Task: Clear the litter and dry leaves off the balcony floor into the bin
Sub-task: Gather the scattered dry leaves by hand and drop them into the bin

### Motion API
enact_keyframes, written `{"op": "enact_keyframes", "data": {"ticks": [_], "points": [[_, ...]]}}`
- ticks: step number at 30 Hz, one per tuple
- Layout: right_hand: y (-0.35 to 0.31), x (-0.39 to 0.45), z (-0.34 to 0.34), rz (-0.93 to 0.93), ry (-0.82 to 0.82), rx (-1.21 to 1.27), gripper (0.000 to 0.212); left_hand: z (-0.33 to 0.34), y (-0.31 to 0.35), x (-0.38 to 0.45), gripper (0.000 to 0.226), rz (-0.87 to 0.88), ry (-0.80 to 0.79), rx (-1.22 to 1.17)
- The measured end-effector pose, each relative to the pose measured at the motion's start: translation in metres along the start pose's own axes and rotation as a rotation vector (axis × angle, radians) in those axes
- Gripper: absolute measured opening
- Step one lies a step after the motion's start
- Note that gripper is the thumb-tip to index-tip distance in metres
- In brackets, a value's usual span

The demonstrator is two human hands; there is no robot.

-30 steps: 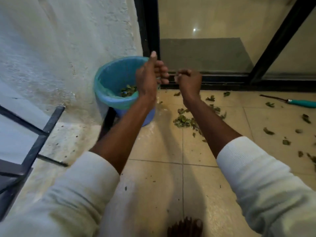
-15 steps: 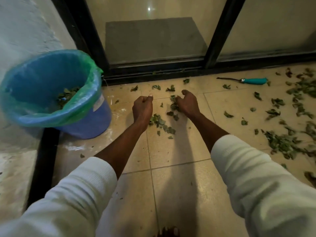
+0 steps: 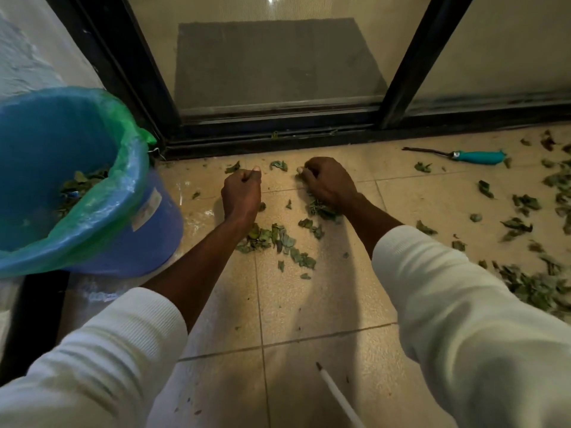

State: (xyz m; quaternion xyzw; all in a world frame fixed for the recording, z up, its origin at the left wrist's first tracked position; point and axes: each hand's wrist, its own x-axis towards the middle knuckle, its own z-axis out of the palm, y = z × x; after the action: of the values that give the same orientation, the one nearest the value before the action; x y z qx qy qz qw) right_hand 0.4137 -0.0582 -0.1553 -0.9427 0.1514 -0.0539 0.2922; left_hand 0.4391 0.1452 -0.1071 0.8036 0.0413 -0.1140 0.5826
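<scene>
While both forearms reach out over the tiled floor (image 3: 309, 310), the left hand (image 3: 241, 193) sits curled into a fist near the door track, its grip narrow; whether it holds any leaf I cannot tell. The right hand (image 3: 328, 183) is curled too, its grip seemingly closed on a clump of dry leaves (image 3: 321, 209) pressed beneath it. More leaves (image 3: 272, 239) lie between the arms, and a larger scatter (image 3: 537, 285) lies well to the right. At the left stands the blue bin (image 3: 148, 230), lined with a green bag (image 3: 123, 193), some leaves already inside. A teal-handled tool (image 3: 477, 157) lies near the sliding door (image 3: 278, 140).
</scene>
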Motion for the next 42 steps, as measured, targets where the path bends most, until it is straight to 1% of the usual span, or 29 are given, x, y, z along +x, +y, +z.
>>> {"op": "enact_keyframes", "data": {"ticks": [1,2,3,4,6,9,11,13,14,15,16,18,19,20,21,22,23,24,25,26,27,29,30,32,34,36,38,39,42], "points": [[0.002,0.002,0.000,-0.062,0.076,-0.062,0.040,0.001,0.002,0.001,0.031,0.008,0.011,0.006],[0.004,0.007,-0.002,-0.073,0.172,-0.146,0.042,0.002,0.003,0.002,0.032,0.021,0.018,0.012],[0.005,0.015,-0.006,-0.031,0.246,-0.238,0.046,0.003,0.005,0.004,0.031,0.035,0.026,0.012],[0.005,0.021,-0.013,0.053,0.253,-0.314,0.051,0.004,0.007,0.005,0.031,0.045,0.030,0.011],[0.005,0.036,-0.025,0.205,0.130,-0.378,0.060,0.004,0.007,0.007,0.029,0.048,0.030,0.002],[0.000,0.054,-0.025,0.251,-0.053,-0.384,0.073,0.003,0.006,0.009,0.027,0.035,0.038,0.012],[-0.005,0.061,-0.021,0.295,-0.094,-0.374,0.084,0.002,0.003,0.011,0.028,0.029,0.058,0.002],[-0.010,0.062,-0.021,0.325,-0.082,-0.389,0.088,-0.001,0.001,0.012,0.030,0.012,0.071,-0.008],[-0.012,0.061,-0.022,0.311,-0.035,-0.397,0.084,-0.003,0.001,0.012,0.029,0.002,0.073,-0.013],[-0.014,0.059,-0.021,0.256,0.036,-0.385,0.073,-0.004,0.001,0.013,0.029,-0.004,0.078,-0.016],[-0.018,0.056,-0.019,0.158,0.110,-0.334,0.058,-0.006,0.000,0.014,0.028,-0.009,0.087,-0.015],[-0.029,0.048,-0.011,-0.059,0.205,-0.122,0.034,-0.010,-0.003,0.017,0.026,-0.015,0.107,-0.009],[-0.034,0.044,-0.006,-0.129,0.225,-0.027,0.030,-0.012,-0.004,0.017,0.025,-0.017,0.113,-0.008],[-0.037,0.043,-0.001,-0.167,0.244,0.018,0.029,-0.014,-0.005,0.018,0.024,-0.019,0.120,-0.011],[-0.038,0.045,0.002,-0.151,0.270,-0.003,0.029,-0.015,-0.007,0.019,0.025,-0.021,0.127,-0.013],[-0.036,0.050,0.003,-0.073,0.283,-0.079,0.035,-0.017,-0.008,0.019,0.026,-0.023,0.135,-0.011],[-0.034,0.054,0.001,0.077,0.246,-0.170,0.048,-0.018,-0.009,0.019,0.026,-0.027,0.140,-0.008],[-0.030,0.058,-0.002,0.226,0.165,-0.236,0.061,-0.020,-0.009,0.018,0.026,-0.031,0.141,-0.008],[-0.028,0.063,-0.004,0.312,0.081,-0.275,0.070,-0.021,-0.008,0.017,0.026,-0.032,0.140,-0.008],[-0.029,0.066,-0.005,0.333,0.022,-0.294,0.074,-0.023,-0.008,0.017,0.026,-0.028,0.136,-0.008],[-0.030,0.069,-0.004,0.320,-0.004,-0.306,0.077,-0.024,-0.007,0.017,0.026,-0.022,0.135,-0.009],[-0.034,0.066,0.000,0.264,0.000,-0.365,0.077,-0.026,-0.007,0.017,0.025,-0.018,0.136,-0.012],[-0.036,0.062,0.004,0.211,0.009,-0.425,0.075,-0.026,-0.006,0.018,0.024,-0.019,0.138,-0.016],[-0.035,0.053,0.010,0.062,0.053,-0.505,0.063,-0.025,-0.006,0.018,0.024,-0.019,0.140,-0.018],[-0.035,0.049,0.013,-0.075,0.114,-0.432,0.047,-0.023,-0.006,0.018,0.026,-0.014,0.145,-0.016],[-0.041,0.049,0.012,-0.142,0.123,-0.270,0.038,-0.021,-0.008,0.018,0.027,-0.011,0.154,-0.015],[-0.051,0.052,0.009,-0.134,0.113,-0.160,0.042,-0.020,-0.009,0.018,0.027,-0.010,0.156,-0.006],[-0.057,0.054,0.008,-0.104,0.082,-0.165,0.047,-0.020,-0.010,0.017,0.027,-0.009,0.156,0.000],[-0.077,0.066,0.014,0.030,-0.140,-0.299,0.063,-0.020,-0.010,0.017,0.027,-0.019,0.158,0.002]]}}
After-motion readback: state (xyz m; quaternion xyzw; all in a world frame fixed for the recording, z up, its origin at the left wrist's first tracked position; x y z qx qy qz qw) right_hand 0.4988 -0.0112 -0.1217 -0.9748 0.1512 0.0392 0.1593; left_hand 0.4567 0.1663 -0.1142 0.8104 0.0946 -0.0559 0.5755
